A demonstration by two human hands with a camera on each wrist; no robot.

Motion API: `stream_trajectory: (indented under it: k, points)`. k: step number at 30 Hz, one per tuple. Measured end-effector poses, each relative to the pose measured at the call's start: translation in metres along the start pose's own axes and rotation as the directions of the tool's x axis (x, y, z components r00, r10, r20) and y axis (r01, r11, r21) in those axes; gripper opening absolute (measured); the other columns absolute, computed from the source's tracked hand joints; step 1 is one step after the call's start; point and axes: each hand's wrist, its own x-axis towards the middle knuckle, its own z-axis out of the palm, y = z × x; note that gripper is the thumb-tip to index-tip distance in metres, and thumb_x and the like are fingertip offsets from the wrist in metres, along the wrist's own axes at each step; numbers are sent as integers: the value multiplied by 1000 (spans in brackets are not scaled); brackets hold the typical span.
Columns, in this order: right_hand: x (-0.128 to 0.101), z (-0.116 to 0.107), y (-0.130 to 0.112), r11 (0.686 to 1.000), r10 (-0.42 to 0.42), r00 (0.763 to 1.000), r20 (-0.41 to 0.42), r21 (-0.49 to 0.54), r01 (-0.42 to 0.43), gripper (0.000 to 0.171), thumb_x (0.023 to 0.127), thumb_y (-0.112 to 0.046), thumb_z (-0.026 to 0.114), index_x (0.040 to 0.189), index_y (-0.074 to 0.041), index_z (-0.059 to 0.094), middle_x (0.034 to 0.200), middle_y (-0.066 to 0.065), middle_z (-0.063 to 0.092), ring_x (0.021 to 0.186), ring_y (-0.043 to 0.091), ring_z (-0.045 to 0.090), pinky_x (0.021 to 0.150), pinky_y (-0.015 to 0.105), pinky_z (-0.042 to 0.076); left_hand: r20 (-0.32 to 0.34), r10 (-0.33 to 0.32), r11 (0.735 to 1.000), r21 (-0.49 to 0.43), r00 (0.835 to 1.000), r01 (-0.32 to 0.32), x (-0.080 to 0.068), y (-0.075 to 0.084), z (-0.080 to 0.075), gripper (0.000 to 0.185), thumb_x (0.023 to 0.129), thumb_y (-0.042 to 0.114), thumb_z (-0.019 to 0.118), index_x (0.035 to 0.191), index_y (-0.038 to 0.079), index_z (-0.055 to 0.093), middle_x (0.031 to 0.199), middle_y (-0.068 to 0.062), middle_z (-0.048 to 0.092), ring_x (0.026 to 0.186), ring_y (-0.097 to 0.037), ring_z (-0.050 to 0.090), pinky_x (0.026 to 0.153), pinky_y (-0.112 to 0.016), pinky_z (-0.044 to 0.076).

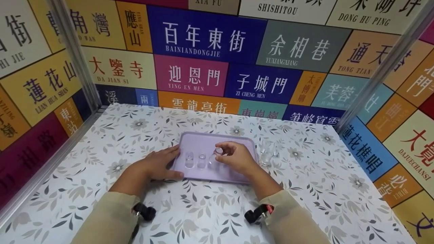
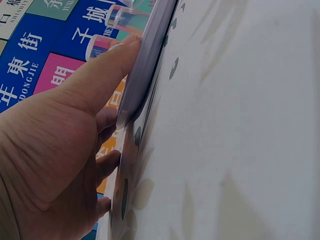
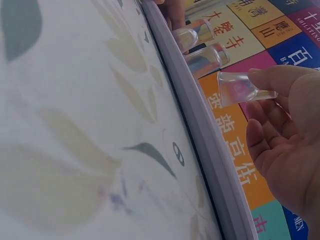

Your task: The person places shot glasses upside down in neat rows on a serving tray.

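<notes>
A flat, rectangular lilac plastic tray (image 1: pixel 200 140) is seen from above, lying near the middle of a table covered by a white cloth printed with grey leaves and flowers (image 1: pixel 305 189). The tray's left edge is steadied by the left hand (image 1: pixel 159 164): the thumb is laid along the front corner and the fingers are stretched against the side, and in the left wrist view the thumb (image 2: pixel 107 65) is pressed flat on the tray's rim (image 2: pixel 147 60) without curling round it. A small clear glass cup (image 1: pixel 218 151) is pinched between the thumb and fingertips of the right hand (image 1: pixel 235 157), held just above the tray's surface; in the right wrist view the cup (image 3: pixel 240 87) is shown tilted on its side, clear of the tray. Two more small clear glass cups (image 1: pixel 195 160) are stood upright side by side on the tray, just left of the held one. Further clear glassware (image 1: pixel 268 152) is set on the cloth just beyond the tray's right edge; its exact shape cannot be made out. The table is enclosed by walls covered in colourful panels bearing Chinese place names (image 1: pixel 206 37).
</notes>
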Motion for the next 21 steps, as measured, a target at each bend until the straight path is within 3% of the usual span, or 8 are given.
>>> stream_trajectory:
  k: [9, 15, 21]
  points:
    - [-3, 6, 3, 995, 8, 997, 74, -103, 0, 42, 89, -17, 86, 130, -11, 77, 116, 6, 77, 105, 20, 70, 93, 32, 60, -4, 12, 1000, 20, 1000, -12, -2, 2, -2, 115, 85, 77, 74, 173, 30, 18, 183, 8, 9, 170, -38, 10, 138, -64, 3]
    - [-4, 7, 5, 995, 22, 995, 101, -102, -12, 45, 89, -18, 86, 132, -8, 76, 115, 8, 76, 103, 20, 71, 90, 29, 60, -2, 16, 1000, 22, 1000, -16, -4, 3, -2, 115, 85, 76, 74, 173, 28, 18, 183, 6, 8, 169, -39, 10, 138, -64, 3]
    - [-4, 3, 3, 997, 38, 994, 105, -64, -32, 47, 87, -20, 88, 132, -12, 76, 121, 5, 76, 106, 19, 70, 89, 29, 59, 0, 15, 1000, 18, 1000, -15, -3, 2, -1, 115, 85, 76, 74, 173, 29, 18, 183, 6, 8, 169, -40, 10, 138, -64, 2]
